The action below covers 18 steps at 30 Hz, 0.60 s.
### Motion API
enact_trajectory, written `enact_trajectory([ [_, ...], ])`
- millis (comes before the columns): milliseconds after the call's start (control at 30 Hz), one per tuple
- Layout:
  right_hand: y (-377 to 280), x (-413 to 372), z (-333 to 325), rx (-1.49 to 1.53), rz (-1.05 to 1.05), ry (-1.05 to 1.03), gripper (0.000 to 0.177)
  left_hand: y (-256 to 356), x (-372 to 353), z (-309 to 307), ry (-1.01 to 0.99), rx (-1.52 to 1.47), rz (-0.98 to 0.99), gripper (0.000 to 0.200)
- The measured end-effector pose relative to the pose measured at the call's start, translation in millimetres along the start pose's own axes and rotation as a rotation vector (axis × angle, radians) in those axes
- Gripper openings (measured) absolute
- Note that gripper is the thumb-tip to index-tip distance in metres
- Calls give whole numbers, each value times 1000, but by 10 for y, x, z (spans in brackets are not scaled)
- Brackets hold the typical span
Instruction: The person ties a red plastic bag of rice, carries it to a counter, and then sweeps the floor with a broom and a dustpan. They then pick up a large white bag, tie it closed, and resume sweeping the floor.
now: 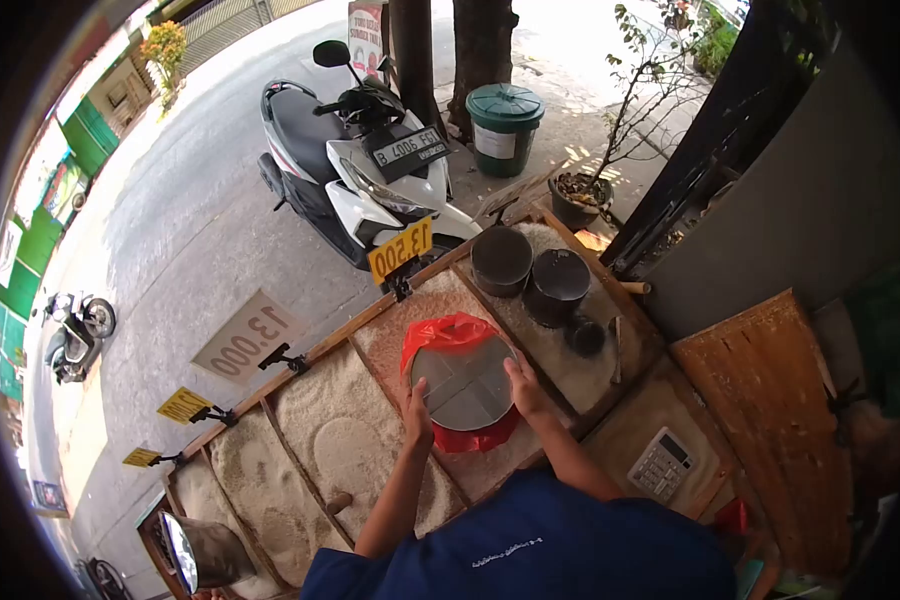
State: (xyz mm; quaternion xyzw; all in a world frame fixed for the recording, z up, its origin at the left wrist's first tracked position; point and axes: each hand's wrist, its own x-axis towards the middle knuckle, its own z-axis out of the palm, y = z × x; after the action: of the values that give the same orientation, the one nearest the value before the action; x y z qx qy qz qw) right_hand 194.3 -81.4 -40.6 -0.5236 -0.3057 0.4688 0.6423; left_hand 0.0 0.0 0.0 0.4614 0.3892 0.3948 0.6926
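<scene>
A round metal container (462, 385), its flat grey face up, sits over a red plastic bag (448, 334) above a compartment of pinkish grain. The bag shows at the container's far and near edges. My left hand (417, 412) presses against the container's left side. Against its right side is my right hand (523, 384). Whether the bag is wrapped round the container or lies beneath it, I cannot tell.
Wooden compartments of pale grain (342, 440) extend left, with price signs (400, 250) along the far edge. Dark cylindrical containers (557, 287) stand at the right. A calculator (660, 464) lies nearer. A metal container (205, 553) is at lower left. Beyond stands a scooter (360, 170).
</scene>
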Motion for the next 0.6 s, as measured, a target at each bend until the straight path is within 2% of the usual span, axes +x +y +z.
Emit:
enact_trajectory([
  [67, -234, 4, 445, -279, 52, 105, 48, 188, 56, -211, 70, -45, 47, 54],
  [100, -542, -418, -242, -370, 50, 125, 48, -96, -350, 489, 51, -136, 34, 54],
  [167, -394, -522, -122, -452, -111, 74, 47, -4, -477, 336, 56, -101, 71, 58],
  [267, -439, -650, -52, -355, -157, 51, 47, -12, -615, 287, 44, -14, 193, 62],
  [367, -483, -694, -58, -339, -174, 57, 46, 182, -694, 373, 22, 44, 229, 64],
  [600, -826, -590, 57, -357, -162, 57, 45, 420, -661, 445, 52, -86, 169, 63],
])
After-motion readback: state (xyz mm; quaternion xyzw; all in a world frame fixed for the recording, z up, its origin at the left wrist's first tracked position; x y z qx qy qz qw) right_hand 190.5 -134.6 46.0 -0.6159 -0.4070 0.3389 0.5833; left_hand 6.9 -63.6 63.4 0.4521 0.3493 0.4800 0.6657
